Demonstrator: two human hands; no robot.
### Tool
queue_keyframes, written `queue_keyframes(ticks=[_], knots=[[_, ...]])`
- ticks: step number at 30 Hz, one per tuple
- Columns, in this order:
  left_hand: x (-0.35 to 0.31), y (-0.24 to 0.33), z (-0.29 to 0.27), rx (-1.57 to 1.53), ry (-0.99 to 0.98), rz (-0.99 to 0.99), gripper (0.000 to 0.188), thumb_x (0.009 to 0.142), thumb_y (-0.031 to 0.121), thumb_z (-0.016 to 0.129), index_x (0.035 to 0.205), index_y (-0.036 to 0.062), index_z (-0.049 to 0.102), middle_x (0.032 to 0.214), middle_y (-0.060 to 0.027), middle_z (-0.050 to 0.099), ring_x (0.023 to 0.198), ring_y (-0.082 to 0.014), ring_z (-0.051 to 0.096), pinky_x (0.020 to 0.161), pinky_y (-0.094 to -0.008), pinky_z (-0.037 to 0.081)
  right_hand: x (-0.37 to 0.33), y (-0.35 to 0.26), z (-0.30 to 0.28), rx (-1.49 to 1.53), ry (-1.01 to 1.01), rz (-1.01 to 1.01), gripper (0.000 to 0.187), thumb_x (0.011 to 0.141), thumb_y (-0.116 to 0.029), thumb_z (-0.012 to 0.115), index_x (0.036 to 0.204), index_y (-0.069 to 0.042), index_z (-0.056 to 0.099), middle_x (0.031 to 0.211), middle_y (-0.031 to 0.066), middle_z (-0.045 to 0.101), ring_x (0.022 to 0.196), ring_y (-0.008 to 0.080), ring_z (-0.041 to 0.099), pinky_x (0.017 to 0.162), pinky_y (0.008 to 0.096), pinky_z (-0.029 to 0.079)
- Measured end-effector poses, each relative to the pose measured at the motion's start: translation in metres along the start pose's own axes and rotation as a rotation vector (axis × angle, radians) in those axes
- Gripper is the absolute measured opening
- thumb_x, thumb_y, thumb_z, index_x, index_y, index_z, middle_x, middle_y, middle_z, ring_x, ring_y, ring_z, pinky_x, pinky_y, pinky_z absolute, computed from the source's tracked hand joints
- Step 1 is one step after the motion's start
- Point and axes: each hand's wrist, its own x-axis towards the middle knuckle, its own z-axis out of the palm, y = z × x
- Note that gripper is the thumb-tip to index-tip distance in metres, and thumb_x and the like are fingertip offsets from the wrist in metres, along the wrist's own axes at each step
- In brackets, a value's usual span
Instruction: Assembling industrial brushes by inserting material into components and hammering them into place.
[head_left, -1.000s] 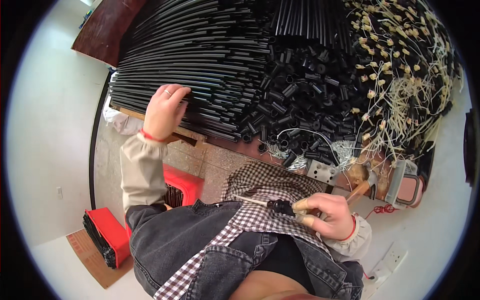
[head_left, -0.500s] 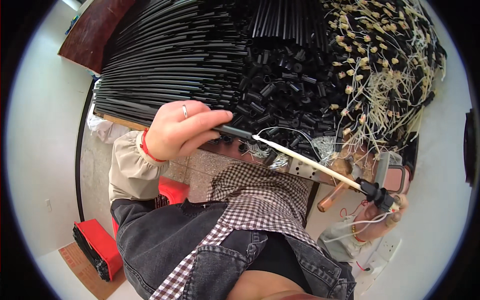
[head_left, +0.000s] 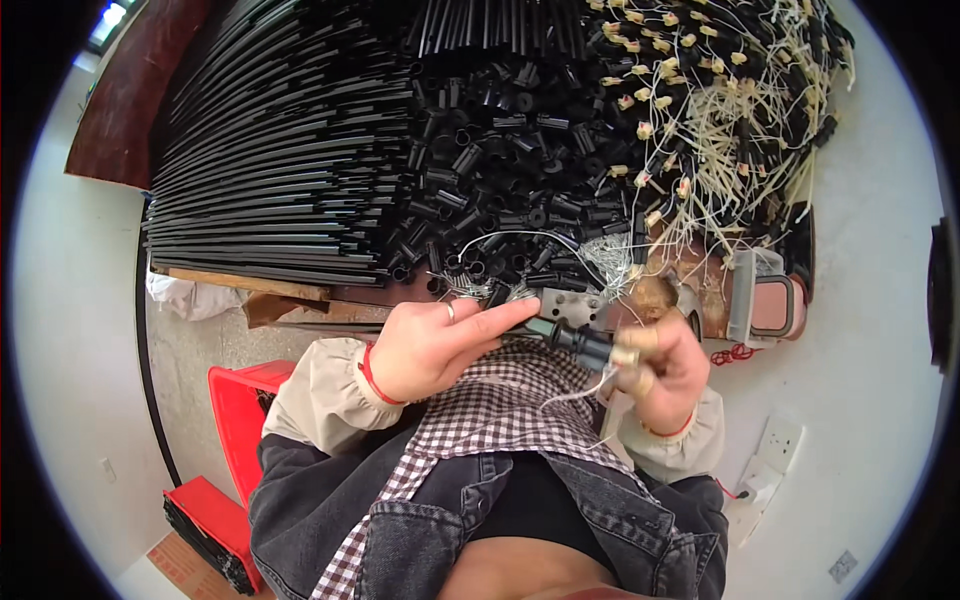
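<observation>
My left grip (head_left: 432, 345) grasping a slim black tube (head_left: 541, 327), my right grip (head_left: 674, 372), slightly blurred, pinching a black cylindrical fitting (head_left: 585, 346) at its end, thin white wires (head_left: 578, 396) trailing below, before my brown-and-white checked cloth apron (head_left: 500, 400), near the reddish-brown bench (head_left: 362, 296).

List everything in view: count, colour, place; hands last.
Table: one, brown, ahead
Long rods: many, black, table's left and top middle
Short tubes: many, black, table's middle
Wires with connectors: many, pale, table's right
Metal pins: many, silver, near table's front
Perforated plate: one, silver, front edge
Framed box: one, pink, table's right
Board: one, brown, upper left
Bins: two, red, lower left
Socket strip: one, white, lower right
Wired part: one, black, picture centre
Apron: one, brown and white, lap
Left hand: one, red wristband, left of wired part
Right hand: one, beige cuff, holding wired part
</observation>
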Motion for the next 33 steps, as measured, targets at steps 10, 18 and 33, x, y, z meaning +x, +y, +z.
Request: queue_keyframes(ticks=[10,18,33], knots=[[0.006,0.003,0.044,-0.36,-0.018,-0.045,0.05,0.077,0.013,0.066,0.125,0.0049,0.052,0.078,-0.0067,0.059,0.061,-0.0233,0.056,0.058,-0.0325,0.048,0.005,0.03,0.005,0.066,-0.06,0.318,0.029,0.066,0.001,0.076,0.092,-0.003,0.063,0.074,0.0045,0.064,0.053,0.0073,0.054,0.048,0.0195,0.041],[0.018,0.024,0.041,-0.222,0.215,-0.037,0.028,0.081,0.017,0.064,0.103,0.0011,0.057,0.079,-0.0107,0.062,0.066,-0.0266,0.059,0.06,-0.0336,0.048,0.019,-0.003,-0.005,-0.556,-0.243,-0.219,0.025,0.066,-0.004,0.077,0.089,-0.003,0.067,0.072,0.0031,0.067,0.052,0.0083,0.055,0.048,0.0206,0.043],[-0.023,-0.015,0.049,-0.22,0.012,-0.385,0.018,0.083,0.013,0.062,0.093,-0.0009,0.059,0.065,-0.0115,0.06,0.053,-0.0255,0.054,0.051,-0.0325,0.043,0.084,0.048,-0.079,-1.518,-0.003,-0.499,0.028,0.073,-0.005,0.064,0.1,-0.001,0.058,0.096,0.0097,0.061,0.085,0.0207,0.056,0.079,0.0279,0.045]])
